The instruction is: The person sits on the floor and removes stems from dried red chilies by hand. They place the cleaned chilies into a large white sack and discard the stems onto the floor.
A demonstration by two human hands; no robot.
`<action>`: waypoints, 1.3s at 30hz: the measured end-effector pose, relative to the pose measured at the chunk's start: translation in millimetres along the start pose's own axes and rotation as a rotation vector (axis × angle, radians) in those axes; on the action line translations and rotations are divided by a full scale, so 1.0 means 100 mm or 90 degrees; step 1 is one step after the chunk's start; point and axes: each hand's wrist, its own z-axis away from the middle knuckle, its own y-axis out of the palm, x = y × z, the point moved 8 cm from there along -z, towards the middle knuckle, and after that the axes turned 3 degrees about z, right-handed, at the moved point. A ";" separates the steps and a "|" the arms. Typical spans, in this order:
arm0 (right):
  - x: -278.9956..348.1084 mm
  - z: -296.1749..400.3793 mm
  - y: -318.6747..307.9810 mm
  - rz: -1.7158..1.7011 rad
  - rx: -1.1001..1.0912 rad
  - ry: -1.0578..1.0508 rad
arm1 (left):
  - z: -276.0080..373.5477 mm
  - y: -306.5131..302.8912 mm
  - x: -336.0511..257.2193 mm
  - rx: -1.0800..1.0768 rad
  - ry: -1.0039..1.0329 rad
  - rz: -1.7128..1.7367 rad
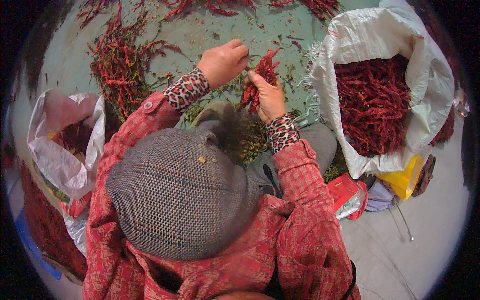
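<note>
My right hand (267, 98) is closed around a bunch of wrinkled, dried red chili peppers (267, 67), which stick out above and below the fingers. Just to the left, my left hand (224, 63) is curled, its fingertips close to the bunch; whether they pinch a stem cannot be told. A large white woven sack (431, 86) stands open at the right, with many dark red peppers (371, 108) inside. A tangled heap of red peppers with stems (118, 67) lies on the floor at the left.
A smaller white sack (56, 165) with dark red contents stands at the left. Leaf scraps and bits (255, 146) lie by the legs. A red packet (341, 191), a yellow bag (405, 180) and a thin metal rod (405, 221) are at the right. A checked cap (180, 191) covers the lower middle.
</note>
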 end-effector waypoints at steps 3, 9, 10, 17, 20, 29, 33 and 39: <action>0.05 -0.09 0.00 -0.008 0.030 -0.028 | -0.03 -0.05 0.37 -0.015 -0.078 -0.014; 0.16 -0.19 -0.12 -0.064 0.004 -0.018 | -0.17 -0.04 0.23 0.145 -0.217 0.525; 0.14 -0.16 0.01 -0.083 0.034 0.036 | -0.13 -0.11 0.05 0.136 -0.194 0.408; -0.02 -0.01 -0.08 -0.224 0.013 0.087 | 0.04 0.29 -0.04 0.150 -0.197 0.482; 0.04 0.04 -0.04 -0.153 0.058 0.070 | 0.13 0.30 -0.02 0.167 -0.260 0.549; 0.29 0.27 -0.05 -0.048 0.089 -0.030 | 0.05 -0.14 -0.58 0.014 0.056 0.372; 0.31 0.28 -0.05 0.020 0.078 -0.082 | 0.11 -0.22 -0.67 -0.003 0.111 0.277; 0.31 0.40 -0.17 0.159 -0.017 -0.028 | -0.05 -0.17 -0.29 0.076 -0.103 0.429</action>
